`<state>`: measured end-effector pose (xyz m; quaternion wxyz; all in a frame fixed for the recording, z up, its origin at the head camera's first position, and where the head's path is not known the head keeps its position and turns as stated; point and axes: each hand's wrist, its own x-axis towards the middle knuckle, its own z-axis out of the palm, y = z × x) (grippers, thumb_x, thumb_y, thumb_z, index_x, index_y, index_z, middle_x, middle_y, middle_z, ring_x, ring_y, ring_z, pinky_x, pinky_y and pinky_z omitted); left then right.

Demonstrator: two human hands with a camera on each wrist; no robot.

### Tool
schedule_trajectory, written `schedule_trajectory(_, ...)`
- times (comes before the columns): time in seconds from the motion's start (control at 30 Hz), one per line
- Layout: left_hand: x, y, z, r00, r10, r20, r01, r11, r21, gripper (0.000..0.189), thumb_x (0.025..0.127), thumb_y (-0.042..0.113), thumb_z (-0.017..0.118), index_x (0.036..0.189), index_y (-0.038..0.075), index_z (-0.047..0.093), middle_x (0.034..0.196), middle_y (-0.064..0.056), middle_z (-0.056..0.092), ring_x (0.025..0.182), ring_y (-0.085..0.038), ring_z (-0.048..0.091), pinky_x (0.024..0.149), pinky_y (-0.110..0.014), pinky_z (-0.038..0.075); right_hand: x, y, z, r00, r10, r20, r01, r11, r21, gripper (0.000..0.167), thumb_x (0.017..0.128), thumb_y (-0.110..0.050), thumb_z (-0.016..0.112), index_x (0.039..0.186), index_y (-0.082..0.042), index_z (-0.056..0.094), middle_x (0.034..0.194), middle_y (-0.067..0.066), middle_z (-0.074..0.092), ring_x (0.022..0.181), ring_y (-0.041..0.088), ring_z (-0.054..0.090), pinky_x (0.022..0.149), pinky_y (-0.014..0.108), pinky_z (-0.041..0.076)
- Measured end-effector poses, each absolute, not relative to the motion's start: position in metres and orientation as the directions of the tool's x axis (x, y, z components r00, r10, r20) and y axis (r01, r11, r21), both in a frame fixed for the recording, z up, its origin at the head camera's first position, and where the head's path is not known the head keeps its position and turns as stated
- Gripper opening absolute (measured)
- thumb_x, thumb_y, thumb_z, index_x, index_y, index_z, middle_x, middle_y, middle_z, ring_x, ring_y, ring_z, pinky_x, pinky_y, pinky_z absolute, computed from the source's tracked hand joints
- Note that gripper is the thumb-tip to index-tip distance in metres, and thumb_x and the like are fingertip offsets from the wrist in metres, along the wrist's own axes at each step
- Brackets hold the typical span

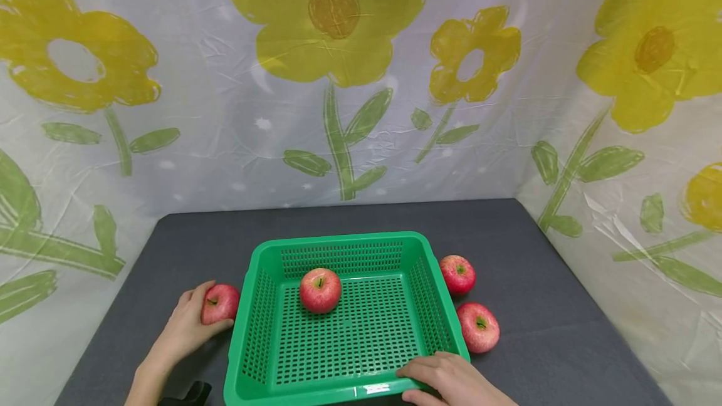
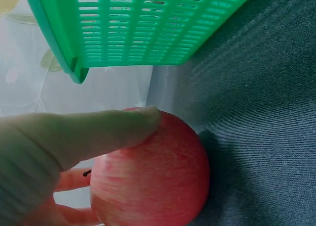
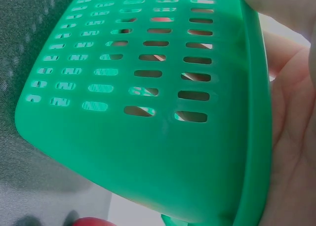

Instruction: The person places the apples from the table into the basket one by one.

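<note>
My left hand [image 1: 188, 324] holds a red apple [image 1: 220, 304] on the dark table, just left of a green plastic basket [image 1: 350, 390]. In the left wrist view, the thumb [image 2: 108, 129] lies across this apple [image 2: 153, 181], with other fingers partly hidden behind it. My right hand [image 1: 445, 378] grips the basket's near rim by its right corner. Seen from the right wrist, the rim [image 3: 256, 112] passes between the thumb and the fingers. Inside the basket, toward the back left, sits one apple [image 1: 320, 291].
Two more apples stand right of the basket, one farther back [image 1: 457, 275] and one nearer [image 1: 478, 327]. A black object [image 1: 194, 393] shows by the left wrist. Behind the dark table [image 1: 541, 306] hangs a pale sheet [image 1: 225, 143] with yellow flowers.
</note>
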<state>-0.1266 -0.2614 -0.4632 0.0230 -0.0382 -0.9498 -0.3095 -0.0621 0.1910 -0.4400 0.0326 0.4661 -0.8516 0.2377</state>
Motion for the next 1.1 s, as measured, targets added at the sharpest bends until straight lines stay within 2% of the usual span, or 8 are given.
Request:
schedule_trajectory(0.2, -0.129, -0.264, -0.463, -0.998, 0.020, 0.067, 0.055, 0.816, 0.575, 0.084, 0.071, 0.033, 0.080, 0.127, -0.013, 0.037, 0.110, -0.037, 0.044, 0.089, -0.044, 0.051, 0.063, -0.048, 0.046, -0.062, 0.191, -0.440, -0.577, -0.775, 0.257, -0.793, 0.457, -0.402, 0.017, 0.094, -0.025, 0.056, 0.108, -0.020, 0.065, 0.099, -0.015, 0.063, 0.087, 0.001, 0.059, 0.074, 0.022, 0.047)
schedule_trajectory(0.37, -0.129, -0.265, -0.456, -0.990, 0.006, 0.141, 0.086, 0.814, 0.574, 0.081, 0.072, 0.030, 0.080, 0.125, -0.015, 0.039, 0.109, -0.037, 0.044, 0.090, -0.049, 0.049, 0.065, -0.055, 0.046, -0.062, 0.191, -0.440, -0.581, -0.776, 0.246, -0.786, 0.454, -0.420, 0.018, 0.095, -0.025, 0.055, 0.109, -0.020, 0.065, 0.099, -0.014, 0.063, 0.087, 0.001, 0.059, 0.074, 0.023, 0.047)
schedule_trajectory(0.57, -0.129, -0.263, -0.431, -0.972, -0.005, 0.235, 0.135, 0.806, 0.576, 0.079, 0.072, 0.025, 0.080, 0.127, -0.014, 0.039, 0.113, -0.036, 0.044, 0.094, -0.049, 0.046, 0.066, -0.058, 0.046, -0.062, 0.192, -0.441, -0.575, -0.776, 0.259, -0.791, 0.445, -0.421, 0.017, 0.093, -0.024, 0.057, 0.109, -0.020, 0.064, 0.098, -0.015, 0.063, 0.087, 0.001, 0.059, 0.074, 0.022, 0.047)
schedule_trajectory(0.9, -0.142, -0.242, -0.385, -0.918, 0.040, 0.394, 0.277, 0.777, 0.565, 0.078, 0.071, 0.020, 0.081, 0.130, -0.010, 0.039, 0.117, -0.029, 0.044, 0.101, -0.043, 0.041, 0.066, -0.058, 0.044, -0.063, 0.192, -0.441, -0.571, -0.776, 0.269, -0.793, 0.436, -0.426, 0.017, 0.093, -0.024, 0.059, 0.109, -0.022, 0.063, 0.099, -0.017, 0.062, 0.087, -0.001, 0.058, 0.075, 0.021, 0.046)
schedule_trajectory(1.1, -0.152, -0.213, -0.369, -0.897, 0.112, 0.429, 0.362, 0.741, 0.565, 0.075, 0.072, 0.017, 0.081, 0.130, -0.008, 0.041, 0.120, -0.026, 0.045, 0.103, -0.040, 0.043, 0.068, -0.055, 0.047, -0.062, 0.192, -0.441, -0.567, -0.777, 0.273, -0.799, 0.437, -0.414, 0.018, 0.094, -0.026, 0.056, 0.110, -0.023, 0.063, 0.100, -0.018, 0.062, 0.089, -0.002, 0.057, 0.076, 0.021, 0.046)
